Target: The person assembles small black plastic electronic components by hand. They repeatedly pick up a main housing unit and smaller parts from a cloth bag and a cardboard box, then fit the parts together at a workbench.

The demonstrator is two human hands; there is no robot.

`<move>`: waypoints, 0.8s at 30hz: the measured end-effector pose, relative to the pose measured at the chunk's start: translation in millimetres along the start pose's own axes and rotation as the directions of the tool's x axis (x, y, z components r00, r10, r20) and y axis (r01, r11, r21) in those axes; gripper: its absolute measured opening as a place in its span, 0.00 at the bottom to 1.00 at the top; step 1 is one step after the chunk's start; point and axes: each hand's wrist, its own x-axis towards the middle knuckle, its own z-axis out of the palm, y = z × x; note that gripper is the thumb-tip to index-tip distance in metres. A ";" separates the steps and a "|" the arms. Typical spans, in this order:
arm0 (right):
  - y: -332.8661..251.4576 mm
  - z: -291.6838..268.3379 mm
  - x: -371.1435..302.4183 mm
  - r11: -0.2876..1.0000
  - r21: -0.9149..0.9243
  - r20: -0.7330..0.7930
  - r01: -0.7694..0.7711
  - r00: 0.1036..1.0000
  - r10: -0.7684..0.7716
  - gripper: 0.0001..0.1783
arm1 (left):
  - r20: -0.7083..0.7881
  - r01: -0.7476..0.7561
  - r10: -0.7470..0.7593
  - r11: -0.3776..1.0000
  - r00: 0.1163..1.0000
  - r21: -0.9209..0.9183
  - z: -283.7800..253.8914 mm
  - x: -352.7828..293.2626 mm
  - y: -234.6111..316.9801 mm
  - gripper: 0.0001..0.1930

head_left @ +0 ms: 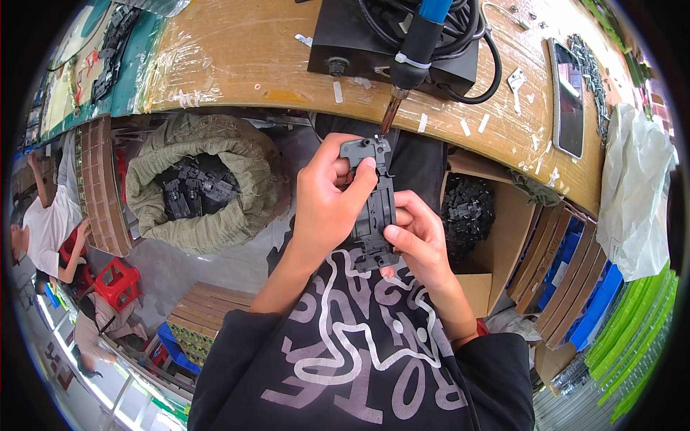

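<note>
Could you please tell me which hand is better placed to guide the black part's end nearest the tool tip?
Probably the left hand: it grips the black part near the tool tip, while the right hand holds it lower down.

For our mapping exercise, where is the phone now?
In the head view, the phone lies on the table at upper right, right of the black box and beside the white plastic bag.

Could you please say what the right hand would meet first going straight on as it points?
The dark plastic part it holds, then probably the left hand, though depth is unclear.
</note>
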 end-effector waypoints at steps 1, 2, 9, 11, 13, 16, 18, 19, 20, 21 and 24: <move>-0.8 0.3 -0.5 1.000 0.004 0.002 0.003 1.000 -0.003 0.15 | 0.003 0.007 -0.007 1.000 1.000 0.001 0.3 -0.1 1.5 0.07; -1.2 0.3 -0.9 1.000 0.007 0.003 0.005 1.000 -0.005 0.15 | 0.005 0.014 -0.014 1.000 1.000 0.001 0.2 -0.2 2.3 0.07; 5.4 -3.1 0.4 0.997 -0.041 0.001 0.071 0.997 -0.071 0.14 | 0.041 0.028 -0.028 1.000 0.999 0.002 -2.6 0.1 1.4 0.08; 5.1 -1.2 0.9 0.996 -0.032 -0.004 0.086 0.996 -0.086 0.14 | 0.022 0.026 -0.026 0.999 0.999 -0.019 -1.5 0.4 0.3 0.07; 4.6 -1.5 1.3 0.996 -0.052 0.006 0.079 0.997 -0.079 0.14 | 0.022 0.004 -0.003 1.000 1.000 -0.030 -2.4 0.6 -4.0 0.07; 6.3 -6.6 1.2 0.997 -0.056 0.023 0.061 0.998 -0.060 0.14 | 0.051 0.048 -0.045 0.997 0.998 -0.060 -3.8 0.9 -11.2 0.07; 9.8 -11.5 0.9 0.998 -0.048 0.041 0.043 0.998 -0.041 0.14 | 0.088 0.093 -0.083 0.989 0.993 -0.116 -4.7 0.9 -16.2 0.08; 11.6 -13.3 0.7 0.999 -0.044 0.052 0.032 0.998 -0.030 0.14 | 0.111 0.111 -0.093 0.981 0.989 -0.159 -5.2 1.1 -19.1 0.08; 12.4 -14.2 0.4 0.999 -0.039 0.063 0.021 0.998 -0.019 0.15 | 0.134 0.129 -0.103 0.971 0.986 -0.202 -5.7 0.9 -20.5 0.09; 12.8 -13.7 -0.6 0.998 -0.061 0.047 0.015 0.999 -0.012 0.15 | 0.194 0.146 -0.117 0.979 0.974 -0.144 -7.9 0.9 -20.7 0.11; 14.3 -12.7 -3.7 0.994 -0.110 0.008 -0.008 1.000 0.009 0.15 | 0.244 0.106 -0.081 0.990 0.966 -0.089 -12.4 -1.4 -29.1 0.10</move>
